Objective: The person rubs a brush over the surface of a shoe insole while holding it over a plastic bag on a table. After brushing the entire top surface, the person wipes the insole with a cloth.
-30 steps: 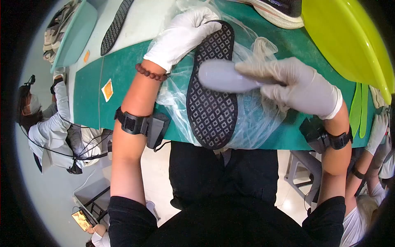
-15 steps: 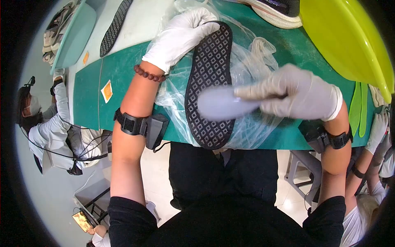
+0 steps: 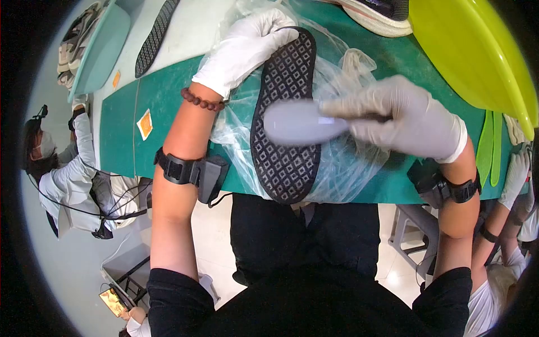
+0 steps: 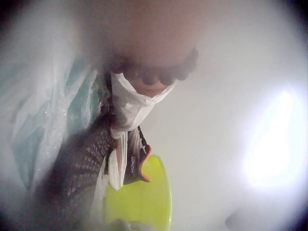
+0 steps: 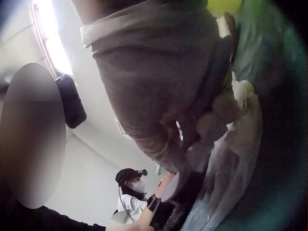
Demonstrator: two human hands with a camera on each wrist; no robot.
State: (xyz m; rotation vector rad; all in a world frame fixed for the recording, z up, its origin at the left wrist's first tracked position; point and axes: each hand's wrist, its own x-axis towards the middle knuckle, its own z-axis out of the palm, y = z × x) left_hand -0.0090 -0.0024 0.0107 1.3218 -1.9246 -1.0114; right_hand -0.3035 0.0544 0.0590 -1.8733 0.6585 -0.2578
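A black shoe sole (image 3: 286,168) with a pale diamond pattern lies lengthwise over crumpled clear plastic film. My gloved left hand (image 3: 247,53) pinches its far end, thumb on the patterned face. In my gloved right hand (image 3: 401,118) is a brush with a pale grey oval back (image 3: 303,122), gripped by its handle. The brush overlaps the middle of the sole and is motion-blurred; its underside is hidden in the head view. The left wrist view shows the same sole (image 4: 79,168) dark and blurred below my glove (image 4: 130,108).
Clear plastic film (image 3: 351,168) spreads around the sole on the green mat (image 3: 118,132). A lime-green basin (image 3: 471,50) and a sneaker (image 3: 382,19) stand at the far right. Another patterned sole (image 3: 154,42) lies far left, near a teal basin (image 3: 106,50). Green strips (image 3: 489,149) lie right.
The brush has moved down the sole toward me and then back up to its middle. My left hand keeps its hold, and the sole has shifted slightly left.
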